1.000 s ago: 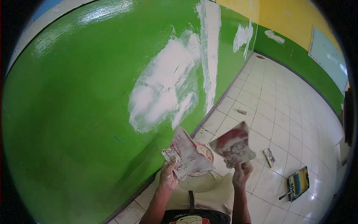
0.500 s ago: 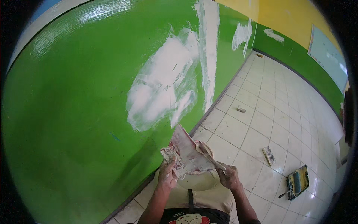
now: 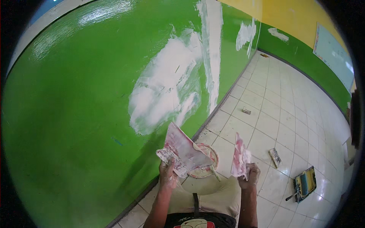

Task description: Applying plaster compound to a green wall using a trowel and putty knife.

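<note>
My left hand point(image 3: 167, 174) grips a wide flat plaster board point(image 3: 183, 149), red-stained and smeared with white filler, tilted up in front of me. My right hand point(image 3: 249, 175) holds a second broad scraper blade point(image 3: 239, 155), seen nearly edge-on, a hand's width to the right of the board and apart from it. Below them on the floor stands a round bucket point(image 3: 208, 164) of white filler with a stick in it. The green wall point(image 3: 76, 114) to my left carries a big white filler patch point(image 3: 167, 87).
A paint tray with a roller point(image 3: 304, 183) lies on the white tiled floor point(image 3: 289, 114) at the right. A small scraper point(image 3: 274, 157) and a small block point(image 3: 246, 111) lie on the tiles. More white patches point(image 3: 246, 34) mark the wall farther along. A pale board point(image 3: 332, 57) hangs on the far wall.
A second ago the two blades were apart; half a second ago my right hand brought its blade against the board. Now it has drawn away to the right, turned edge-on.
</note>
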The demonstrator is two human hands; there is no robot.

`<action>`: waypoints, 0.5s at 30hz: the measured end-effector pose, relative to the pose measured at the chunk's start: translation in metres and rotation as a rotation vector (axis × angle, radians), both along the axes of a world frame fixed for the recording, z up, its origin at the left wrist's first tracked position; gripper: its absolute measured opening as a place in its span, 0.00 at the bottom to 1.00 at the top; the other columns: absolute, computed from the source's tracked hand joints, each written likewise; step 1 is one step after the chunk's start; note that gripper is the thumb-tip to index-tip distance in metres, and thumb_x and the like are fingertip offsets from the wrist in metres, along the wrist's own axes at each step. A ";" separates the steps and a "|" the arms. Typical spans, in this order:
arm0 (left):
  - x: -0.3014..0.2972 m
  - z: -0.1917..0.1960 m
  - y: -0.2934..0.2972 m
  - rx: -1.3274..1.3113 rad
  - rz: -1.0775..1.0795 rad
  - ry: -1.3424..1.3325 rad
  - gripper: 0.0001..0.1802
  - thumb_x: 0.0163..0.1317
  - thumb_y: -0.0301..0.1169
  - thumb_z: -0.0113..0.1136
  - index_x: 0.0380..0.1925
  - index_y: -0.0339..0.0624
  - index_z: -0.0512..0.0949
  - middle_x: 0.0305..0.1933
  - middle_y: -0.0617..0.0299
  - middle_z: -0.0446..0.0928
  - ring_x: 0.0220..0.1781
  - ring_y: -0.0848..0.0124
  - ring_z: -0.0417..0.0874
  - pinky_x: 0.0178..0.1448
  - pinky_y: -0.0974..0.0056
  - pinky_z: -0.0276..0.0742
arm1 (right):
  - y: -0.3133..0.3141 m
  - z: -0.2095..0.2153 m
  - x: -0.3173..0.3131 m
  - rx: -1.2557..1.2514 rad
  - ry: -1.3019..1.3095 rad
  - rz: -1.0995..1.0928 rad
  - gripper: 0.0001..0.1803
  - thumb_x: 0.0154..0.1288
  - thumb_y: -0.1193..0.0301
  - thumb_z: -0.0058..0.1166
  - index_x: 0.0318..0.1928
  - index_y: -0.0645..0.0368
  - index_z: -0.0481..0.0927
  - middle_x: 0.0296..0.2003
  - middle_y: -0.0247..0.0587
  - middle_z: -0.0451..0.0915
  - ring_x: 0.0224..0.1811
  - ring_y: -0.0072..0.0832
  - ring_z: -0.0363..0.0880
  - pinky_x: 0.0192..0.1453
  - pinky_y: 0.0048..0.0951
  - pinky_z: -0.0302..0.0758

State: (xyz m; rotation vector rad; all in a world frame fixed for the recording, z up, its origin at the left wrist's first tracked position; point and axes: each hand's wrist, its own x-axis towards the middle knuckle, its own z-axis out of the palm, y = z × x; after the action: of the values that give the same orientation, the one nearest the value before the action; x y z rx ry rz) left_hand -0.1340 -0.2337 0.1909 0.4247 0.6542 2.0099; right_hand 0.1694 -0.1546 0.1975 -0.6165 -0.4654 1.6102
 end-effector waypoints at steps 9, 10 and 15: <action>0.024 0.016 0.003 -0.015 -0.047 0.038 0.23 0.62 0.33 0.59 0.54 0.39 0.65 0.47 0.62 0.72 0.49 0.70 0.77 0.52 0.59 0.78 | 0.023 -0.058 -0.012 -0.277 0.068 0.561 0.19 0.52 0.72 0.44 0.42 0.74 0.73 0.33 0.53 0.81 0.23 0.34 0.82 0.16 0.29 0.78; 0.024 0.019 0.000 -0.018 -0.083 0.035 0.22 0.62 0.33 0.59 0.54 0.39 0.65 0.47 0.63 0.72 0.48 0.71 0.77 0.52 0.60 0.78 | 0.028 -0.063 -0.010 -0.260 0.169 0.689 0.19 0.52 0.72 0.44 0.42 0.74 0.73 0.34 0.54 0.81 0.26 0.34 0.83 0.20 0.34 0.81; 0.020 0.004 -0.012 -0.034 -0.087 0.050 0.18 0.62 0.32 0.58 0.50 0.40 0.67 0.44 0.64 0.72 0.44 0.74 0.77 0.49 0.62 0.78 | 0.048 -0.049 -0.037 -0.397 -0.342 0.175 0.09 0.61 0.67 0.44 0.27 0.57 0.69 0.20 0.38 0.72 0.14 0.27 0.70 0.11 0.19 0.57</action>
State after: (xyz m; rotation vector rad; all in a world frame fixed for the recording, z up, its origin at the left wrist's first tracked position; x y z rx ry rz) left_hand -0.1136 -0.2461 0.1949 0.4763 0.6889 1.9087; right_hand 0.1320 -0.1066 0.1480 -1.1904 -0.4608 1.7864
